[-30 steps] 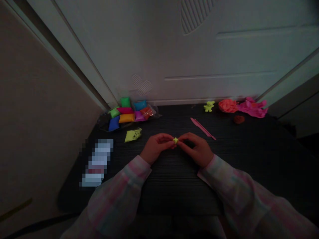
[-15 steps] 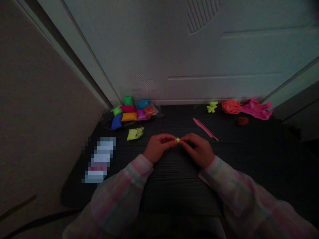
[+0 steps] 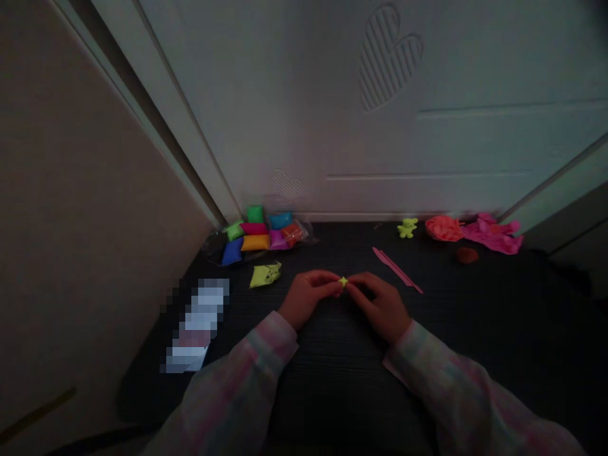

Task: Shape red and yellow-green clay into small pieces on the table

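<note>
Between my two hands is a small yellow star-shaped piece of clay point(image 3: 343, 282). The thumb and fingertips of my left hand point(image 3: 311, 294) pinch it from the left. From the other side, my right hand point(image 3: 380, 301) closes on it with thumb and forefinger. Both hands are just above the dark table point(image 3: 332, 380). Pink modelling tools point(image 3: 398, 270), slim and knife-like, lie beyond my right hand. To the left of my left hand rests an opened yellow clay packet point(image 3: 265, 275).
Several coloured clay packets point(image 3: 255, 242) sit in clear plastic at the back left. A blurred-out bright panel point(image 3: 199, 323) lies at the left. Along the back right are a yellow bear figure point(image 3: 407, 228), an orange lump point(image 3: 444, 228), crumpled pink material point(image 3: 494, 234) and a brown lump point(image 3: 467, 254). A white door point(image 3: 285, 126) stands behind.
The whole scene sits lower in the picture, as the camera has tilted up slightly. Both hands keep their pinch on the yellow star, with only small finger shifts.
</note>
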The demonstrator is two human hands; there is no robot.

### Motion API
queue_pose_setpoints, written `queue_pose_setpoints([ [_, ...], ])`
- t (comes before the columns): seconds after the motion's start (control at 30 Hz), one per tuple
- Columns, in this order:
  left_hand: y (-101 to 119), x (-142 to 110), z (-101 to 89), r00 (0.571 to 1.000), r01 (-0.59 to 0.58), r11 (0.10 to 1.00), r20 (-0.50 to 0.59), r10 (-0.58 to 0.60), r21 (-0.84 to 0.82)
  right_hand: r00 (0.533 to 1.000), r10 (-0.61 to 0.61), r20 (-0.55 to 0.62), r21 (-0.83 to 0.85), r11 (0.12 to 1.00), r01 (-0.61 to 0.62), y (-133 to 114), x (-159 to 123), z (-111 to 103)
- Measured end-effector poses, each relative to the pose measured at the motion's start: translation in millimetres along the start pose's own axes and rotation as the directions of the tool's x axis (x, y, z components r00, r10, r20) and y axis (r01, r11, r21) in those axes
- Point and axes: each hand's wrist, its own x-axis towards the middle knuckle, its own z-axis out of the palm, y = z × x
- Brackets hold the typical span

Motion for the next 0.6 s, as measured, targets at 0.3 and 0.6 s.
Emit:
queue_pose_setpoints([
  [0.3, -1, 15, 2.3, 0.999, -0.033, 0.981, -0.029, 0.028, -0.189, 0.993, 0.045, -0.105, 0.019, 0.999, -0.044, 4, 12, 8],
  [0.6, -4, 22, 2.8, 0.996, -0.071, 0.98, -0.059, 0.061, -0.188, 0.984, 0.138, -0.115, 0.057, 0.99, -0.133, 6, 16, 13],
])
